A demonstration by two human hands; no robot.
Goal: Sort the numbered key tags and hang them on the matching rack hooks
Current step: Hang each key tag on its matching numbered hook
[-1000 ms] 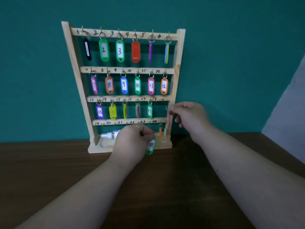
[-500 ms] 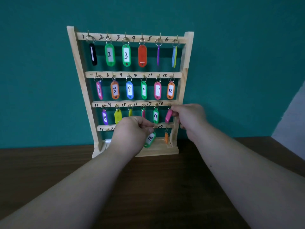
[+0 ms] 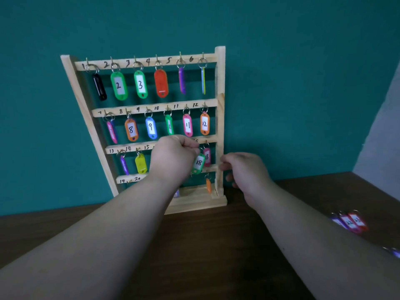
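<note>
on the counter (image 3: 205,245), at the third rail of the rack (image 3: 220,105), the green tag 18 (image 3: 198,163) is pinched by its ring in the left hand (image 3: 175,156), beside a pink tag 18 (image 3: 207,156) hung at the rack's right end. the ring could be snagged or dropped, since that hook is taken and crowded by knuckles. the right hand (image 3: 244,169) is curled by the rack's right post, its grip not to be told; loose tags (image 3: 350,221) are left further right.

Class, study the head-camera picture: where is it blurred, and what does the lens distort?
Head view: the loose tags at the right edge are smeared; the rack looks skewed, its left post slanting, likely wide-lens distortion; lighting is even, with no glare.
</note>
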